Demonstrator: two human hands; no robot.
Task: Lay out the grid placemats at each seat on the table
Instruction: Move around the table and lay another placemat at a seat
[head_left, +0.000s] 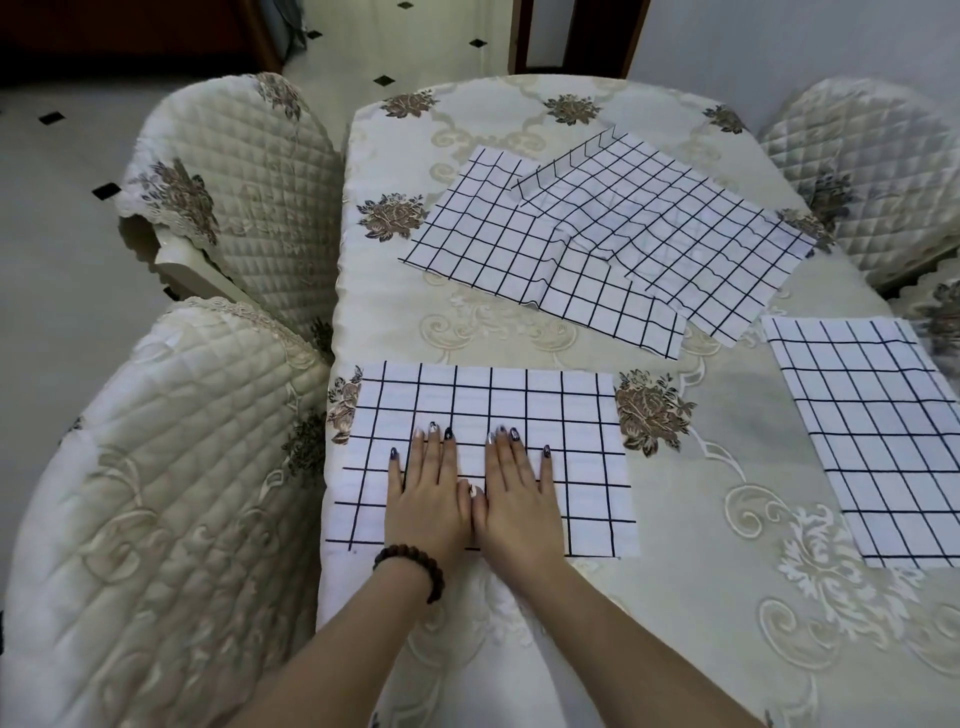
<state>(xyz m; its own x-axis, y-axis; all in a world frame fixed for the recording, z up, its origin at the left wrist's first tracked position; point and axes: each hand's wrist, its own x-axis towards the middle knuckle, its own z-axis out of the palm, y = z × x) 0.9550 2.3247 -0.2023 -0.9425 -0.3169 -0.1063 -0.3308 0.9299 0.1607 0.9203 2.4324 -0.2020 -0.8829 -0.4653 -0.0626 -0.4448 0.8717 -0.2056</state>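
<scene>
A white placemat with a black grid (571, 415) lies flat at the near left edge of the table (701, 545). My left hand (426, 499) and my right hand (517, 499) rest palm-down on it, side by side, fingers stretched out and thumbs touching. A second grid placemat (878, 441) lies flat at the right edge. Two more grid placemats sit rumpled and overlapping in the far middle: one toward the left (483, 249), one on top toward the right (691, 228) with a folded-up edge.
The table wears a cream cloth with brown flower prints. Quilted cream chairs stand close by: one at near left (156, 493), one at far left (234, 176), one at far right (862, 166). Tiled floor lies beyond on the left.
</scene>
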